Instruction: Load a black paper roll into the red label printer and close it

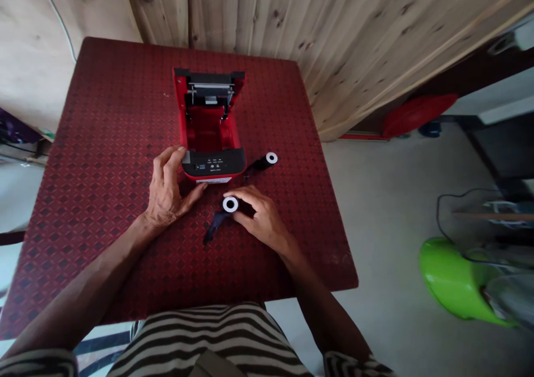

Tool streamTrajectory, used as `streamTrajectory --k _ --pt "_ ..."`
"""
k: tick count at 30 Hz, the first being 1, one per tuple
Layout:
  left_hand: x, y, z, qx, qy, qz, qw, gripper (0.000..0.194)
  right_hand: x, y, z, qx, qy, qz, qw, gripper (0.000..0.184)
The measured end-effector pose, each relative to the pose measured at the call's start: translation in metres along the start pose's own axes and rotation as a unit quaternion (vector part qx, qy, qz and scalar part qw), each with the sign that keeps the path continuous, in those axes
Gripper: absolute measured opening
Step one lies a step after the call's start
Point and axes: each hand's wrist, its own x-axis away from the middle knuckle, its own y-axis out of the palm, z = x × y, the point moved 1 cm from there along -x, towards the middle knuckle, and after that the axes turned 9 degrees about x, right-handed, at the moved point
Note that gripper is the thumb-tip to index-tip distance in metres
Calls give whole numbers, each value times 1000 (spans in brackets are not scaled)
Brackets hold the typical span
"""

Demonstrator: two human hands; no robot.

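Note:
A red and black label printer (214, 164) stands on the table with its lid (211, 90) raised, and its red inner bay shows no roll. My left hand (167, 191) grips the printer's front left corner, fingers at the side and thumb along the front edge. Just in front of the printer, my right hand (262, 216) pinches a black ribbon roll (230, 204) with a white ring-shaped end. A loose black tail (213, 225) trails from it toward the lower left. A second black ribbon roll (269, 159) lies right of the printer, its loose end near the printer's side.
The table (112, 121) has a dark red patterned cover and meets a wooden plank wall (258, 15) at the back. On the floor to the right are a bright green tub (453, 277) and a dark cable (440, 213). A red object (417, 115) lies farther back.

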Motion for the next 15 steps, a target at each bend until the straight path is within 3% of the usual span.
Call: streamTrajectory --k 4,8,12,15 --pt "2 1 0 2 -10 -3 1000 91 -15 -43 -32 51 -47 8 998 41" --pt "2 1 1 29 -1 8 1000 90 -72 -75 -58 218 -109 8 970 32" --pt "2 1 3 41 0 14 999 87 -135 -63 -61 321 -128 -82 935 33" --pt "1 1 5 37 -9 9 999 88 -160 -43 -57 388 -130 -157 899 32"
